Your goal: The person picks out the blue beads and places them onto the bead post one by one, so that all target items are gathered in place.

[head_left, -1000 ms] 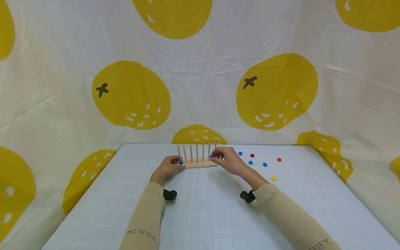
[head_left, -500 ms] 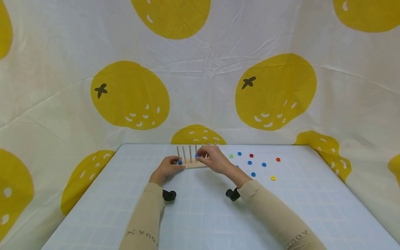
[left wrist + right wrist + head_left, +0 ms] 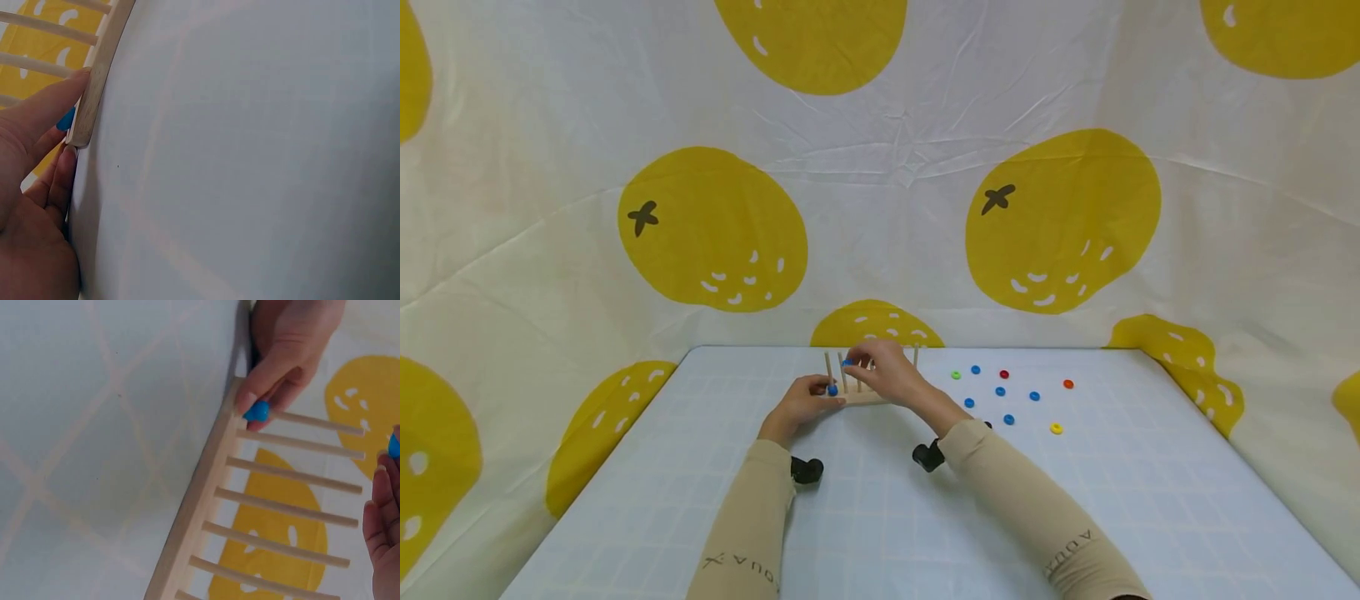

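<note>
A wooden peg rack (image 3: 863,399) with a row of upright pegs stands near the table's back edge. My left hand (image 3: 797,407) grips its left end, the thumb on the base's front and the fingers round the end. Low on the leftmost peg sit blue rings (image 3: 256,411), partly hidden by that hand in the left wrist view. My right hand (image 3: 891,377) pinches another blue ring (image 3: 847,362) near the tops of the left pegs. In the right wrist view this ring (image 3: 394,446) shows at the right edge, apart from the peg tips. The right hand hides several middle pegs in the head view.
Right of the rack lie several loose blue rings (image 3: 1000,391), a green ring (image 3: 956,375), a dark red ring (image 3: 1004,374), an orange ring (image 3: 1068,384) and a yellow ring (image 3: 1056,428). A fruit-patterned cloth (image 3: 880,208) hangs behind the table (image 3: 865,517).
My right hand has travelled left along the rack with the blue ring and risen slightly. Loose rings it was covering now show on the table. The left hand has kept its place.
</note>
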{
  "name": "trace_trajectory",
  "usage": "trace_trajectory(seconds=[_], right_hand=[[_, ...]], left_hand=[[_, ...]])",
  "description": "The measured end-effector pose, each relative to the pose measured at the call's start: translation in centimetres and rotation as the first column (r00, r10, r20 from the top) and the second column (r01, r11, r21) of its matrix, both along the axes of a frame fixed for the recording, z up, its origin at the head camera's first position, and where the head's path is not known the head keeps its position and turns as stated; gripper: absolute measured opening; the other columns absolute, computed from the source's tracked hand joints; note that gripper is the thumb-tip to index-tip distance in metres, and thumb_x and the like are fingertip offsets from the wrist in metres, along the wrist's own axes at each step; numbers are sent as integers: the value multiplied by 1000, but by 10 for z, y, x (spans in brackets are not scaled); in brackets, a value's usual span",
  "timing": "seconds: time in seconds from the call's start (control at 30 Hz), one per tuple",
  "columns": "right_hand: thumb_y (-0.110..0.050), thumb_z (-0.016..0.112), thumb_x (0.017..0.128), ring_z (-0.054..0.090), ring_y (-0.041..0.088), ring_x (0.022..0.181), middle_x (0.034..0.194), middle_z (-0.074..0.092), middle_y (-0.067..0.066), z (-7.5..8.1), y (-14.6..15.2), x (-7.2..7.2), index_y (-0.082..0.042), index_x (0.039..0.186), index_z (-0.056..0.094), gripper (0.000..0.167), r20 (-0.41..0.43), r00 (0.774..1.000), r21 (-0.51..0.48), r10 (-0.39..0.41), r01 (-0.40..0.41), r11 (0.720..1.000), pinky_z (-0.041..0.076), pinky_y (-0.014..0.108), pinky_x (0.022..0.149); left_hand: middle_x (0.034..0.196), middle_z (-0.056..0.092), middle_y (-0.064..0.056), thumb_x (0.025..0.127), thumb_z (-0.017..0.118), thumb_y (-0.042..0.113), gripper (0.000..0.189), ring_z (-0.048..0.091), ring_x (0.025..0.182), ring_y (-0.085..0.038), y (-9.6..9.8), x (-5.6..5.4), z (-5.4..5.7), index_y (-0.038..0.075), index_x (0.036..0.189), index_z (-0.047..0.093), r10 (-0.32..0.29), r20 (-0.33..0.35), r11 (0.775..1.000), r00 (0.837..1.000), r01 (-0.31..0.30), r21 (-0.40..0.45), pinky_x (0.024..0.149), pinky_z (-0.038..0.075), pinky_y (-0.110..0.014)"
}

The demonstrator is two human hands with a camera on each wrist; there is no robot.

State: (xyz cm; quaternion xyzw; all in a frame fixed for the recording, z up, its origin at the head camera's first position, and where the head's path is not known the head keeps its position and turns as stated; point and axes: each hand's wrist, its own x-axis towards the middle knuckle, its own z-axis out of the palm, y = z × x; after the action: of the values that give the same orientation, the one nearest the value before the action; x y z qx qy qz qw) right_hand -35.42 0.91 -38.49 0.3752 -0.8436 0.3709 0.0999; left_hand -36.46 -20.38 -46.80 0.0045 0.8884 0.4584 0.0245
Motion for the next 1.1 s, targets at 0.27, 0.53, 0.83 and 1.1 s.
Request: trace_trajectory(seconds=[0.27, 0.53, 0.83, 1.1], right_hand=[[-14, 69, 99, 63, 24, 95, 107, 71, 9, 1, -17, -8, -1, 110, 72, 17, 5, 1000, -2, -29, 29, 1000, 54, 41, 88], [-17, 68, 100, 63, 28, 103, 111, 68, 10, 1, -30, -20, -2, 114, 71, 20, 20, 997, 21, -74, 74, 997, 52, 34, 90], [-19, 69, 100, 62, 25, 102, 109, 68, 8, 0, -38, -27, -4, 112, 72, 19, 7, 995, 53, -100, 100, 994, 52, 33, 89], [-21, 67, 101, 61, 15, 93, 104, 70, 2, -1, -44, -29, -9, 113, 72, 18, 36, 992, 108, -119, 114, 988, 51, 26, 78]], left_hand=[[125, 65, -19, 88, 82, 20, 44, 56, 117, -35, -1, 1, -1, 1, 125, 67, -10, -9, 999, 1000, 10, 36, 105, 43, -52], [121, 66, -18, 88, 82, 18, 42, 57, 113, -32, 0, 3, 1, 0, 124, 68, -16, -27, 999, 1000, 17, 48, 103, 44, -49], [117, 68, -18, 87, 82, 16, 41, 59, 111, -31, 1, 3, 1, -2, 121, 69, -43, -46, 996, 998, 46, 81, 101, 45, -47], [117, 68, -17, 87, 82, 16, 40, 59, 109, -31, -1, 3, 2, -2, 121, 69, -36, -38, 997, 999, 38, 67, 100, 46, -48]])
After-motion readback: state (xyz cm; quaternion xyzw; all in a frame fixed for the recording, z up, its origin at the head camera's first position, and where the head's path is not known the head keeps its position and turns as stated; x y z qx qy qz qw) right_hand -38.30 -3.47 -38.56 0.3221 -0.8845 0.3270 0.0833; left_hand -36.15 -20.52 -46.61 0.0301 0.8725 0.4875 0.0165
